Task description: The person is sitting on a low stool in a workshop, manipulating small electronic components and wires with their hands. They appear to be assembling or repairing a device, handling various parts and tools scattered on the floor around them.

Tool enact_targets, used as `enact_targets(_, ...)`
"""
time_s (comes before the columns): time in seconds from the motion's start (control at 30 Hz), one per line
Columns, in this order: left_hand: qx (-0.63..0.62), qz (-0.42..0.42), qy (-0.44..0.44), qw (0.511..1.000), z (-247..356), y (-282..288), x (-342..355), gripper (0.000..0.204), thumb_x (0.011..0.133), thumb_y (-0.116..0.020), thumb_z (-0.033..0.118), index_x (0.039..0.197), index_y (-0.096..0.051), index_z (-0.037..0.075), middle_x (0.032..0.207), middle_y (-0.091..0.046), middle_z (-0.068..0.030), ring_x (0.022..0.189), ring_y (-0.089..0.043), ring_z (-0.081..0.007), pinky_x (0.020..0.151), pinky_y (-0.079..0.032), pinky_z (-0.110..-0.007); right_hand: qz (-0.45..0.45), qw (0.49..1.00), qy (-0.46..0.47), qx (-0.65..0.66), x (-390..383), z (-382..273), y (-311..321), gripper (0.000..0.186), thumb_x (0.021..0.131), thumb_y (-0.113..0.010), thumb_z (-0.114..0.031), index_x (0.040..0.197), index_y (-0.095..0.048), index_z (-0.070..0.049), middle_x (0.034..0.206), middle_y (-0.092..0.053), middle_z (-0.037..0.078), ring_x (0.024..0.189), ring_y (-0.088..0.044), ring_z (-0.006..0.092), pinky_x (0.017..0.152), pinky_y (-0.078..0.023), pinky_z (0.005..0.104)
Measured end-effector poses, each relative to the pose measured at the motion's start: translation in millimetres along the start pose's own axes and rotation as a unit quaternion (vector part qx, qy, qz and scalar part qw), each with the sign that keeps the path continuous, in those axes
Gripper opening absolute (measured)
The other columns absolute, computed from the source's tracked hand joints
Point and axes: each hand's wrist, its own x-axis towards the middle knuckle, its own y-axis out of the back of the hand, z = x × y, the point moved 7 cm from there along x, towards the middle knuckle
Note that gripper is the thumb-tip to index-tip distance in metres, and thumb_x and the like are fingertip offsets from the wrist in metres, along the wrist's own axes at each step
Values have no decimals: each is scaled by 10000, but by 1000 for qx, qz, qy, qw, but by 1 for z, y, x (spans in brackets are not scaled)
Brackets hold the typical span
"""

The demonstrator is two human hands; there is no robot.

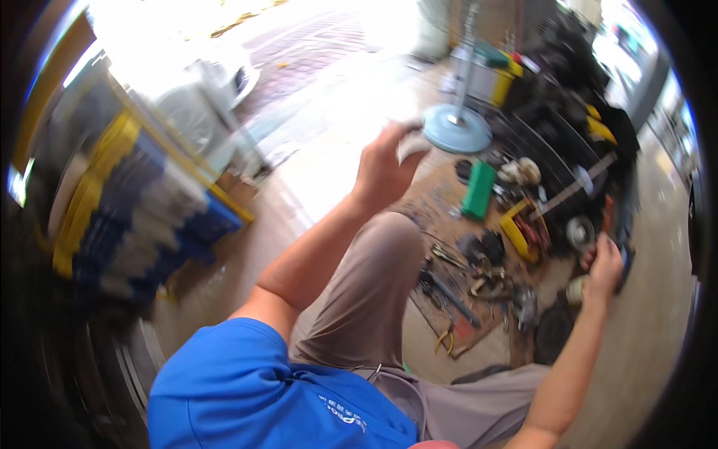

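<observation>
My left hand (pixel 385 170) is raised above my bent knee, thumb and fingers curved apart with nothing between them. Beyond its fingertips stands a round light-blue base (pixel 456 129) with a metal pole. Low at the right, my right hand (pixel 604 268) is closed, its fingers curled round something blurred that I cannot make out. An orange-brown stick-like piece (pixel 609 212) rises just above that hand, and a round silvery part (pixel 580 233) lies to its left. Dark blue shows along the hand's right side, partly hidden.
Tools lie on a worn board (pixel 470 340), including yellow-handled pliers (pixel 446 342). Behind them are a green box (pixel 478 190) and an open yellow container (pixel 526 230). Black bags (pixel 557 146) crowd the far right. A blue-and-yellow rack (pixel 142 209) stands at the left.
</observation>
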Motion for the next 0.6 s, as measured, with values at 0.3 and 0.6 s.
enact_targets(0.3,170,-723,333,581,-88,122,-439,650,803,-735,425,1378,-568,174,1254,-654,-146,1180,-606,-346,933,-502,-501,-75,981,-56,-172,76,123,42,268,1015,-546,-295,859,-568,-78,664,-536,-6,492,-494,90,411,-382,249)
enact_targets(0.6,217,-786,224,534,-76,109,-374,847,749,-787,533,1465,-466,215,1316,-630,-108,1241,-572,-340,943,-419,-659,-109,966,29,-232,64,102,0,244,1008,-569,-246,962,-640,-18,662,-566,0,494,-514,81,435,-404,248)
